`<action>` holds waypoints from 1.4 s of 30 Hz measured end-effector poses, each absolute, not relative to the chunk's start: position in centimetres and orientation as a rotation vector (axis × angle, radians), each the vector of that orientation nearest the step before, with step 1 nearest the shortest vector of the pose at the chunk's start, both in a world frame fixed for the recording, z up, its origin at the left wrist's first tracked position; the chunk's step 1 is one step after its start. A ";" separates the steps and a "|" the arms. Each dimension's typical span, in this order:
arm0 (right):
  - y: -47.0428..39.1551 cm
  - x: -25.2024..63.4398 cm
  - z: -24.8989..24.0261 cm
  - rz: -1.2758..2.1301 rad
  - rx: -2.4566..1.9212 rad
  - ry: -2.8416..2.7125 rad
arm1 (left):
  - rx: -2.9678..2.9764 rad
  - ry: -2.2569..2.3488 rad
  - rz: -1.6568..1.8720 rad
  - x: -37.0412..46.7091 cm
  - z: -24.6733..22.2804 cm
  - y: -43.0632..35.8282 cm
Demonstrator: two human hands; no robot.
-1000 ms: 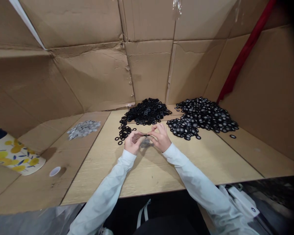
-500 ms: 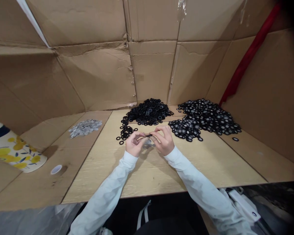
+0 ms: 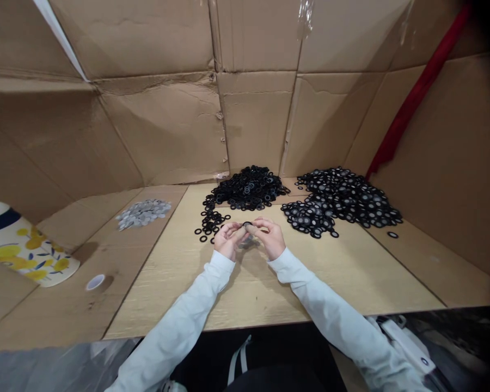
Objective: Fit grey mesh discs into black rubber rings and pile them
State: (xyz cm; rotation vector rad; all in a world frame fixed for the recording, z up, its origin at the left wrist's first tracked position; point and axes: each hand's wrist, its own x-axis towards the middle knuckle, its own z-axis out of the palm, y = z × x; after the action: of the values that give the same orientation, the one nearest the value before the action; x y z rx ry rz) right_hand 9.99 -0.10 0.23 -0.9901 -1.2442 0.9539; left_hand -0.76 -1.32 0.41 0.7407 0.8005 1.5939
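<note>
Holds pale sleeves (image 3: 183,310) over the wooden board (image 3: 261,299). Grips one black ring (image 3: 247,224) between the fingertips of left hand (image 3: 227,241) and right hand (image 3: 273,239), above blurred grayish discs (image 3: 250,243). Shows loose rings (image 3: 207,222) just beyond left hand, a gray disc pile (image 3: 144,213) farther left, then a black ring heap (image 3: 249,188) ahead, disc-filled rings (image 3: 347,198) rightward, and cardboard wall (image 3: 253,120) behind.
</note>
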 end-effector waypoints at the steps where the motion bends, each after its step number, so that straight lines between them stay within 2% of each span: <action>1: -0.2 10.0 0.3 0.931 -1.008 -1.243 | 0.756 0.803 1.593 -0.8 0.4 -1.3; 13: 0.1 10.6 0.7 0.876 -0.910 -1.391 | 1.111 0.936 1.449 -2.0 1.3 -1.2; 19: 0.5 11.0 0.4 1.013 -0.859 -1.463 | 1.232 1.012 1.457 -2.0 1.7 -1.4; 29: 0.2 10.9 0.5 0.724 -0.942 -1.601 | 1.227 0.984 1.374 -2.4 1.4 -0.9; 42: 0.1 10.8 1.0 0.320 -1.070 -1.653 | 1.207 1.011 1.649 -1.1 1.8 -1.2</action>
State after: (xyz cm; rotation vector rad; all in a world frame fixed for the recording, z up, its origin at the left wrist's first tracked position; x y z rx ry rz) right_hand 10.79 0.14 0.96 -1.0699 -1.6535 0.3196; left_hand -1.14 -1.16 1.77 1.2072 1.0110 1.6487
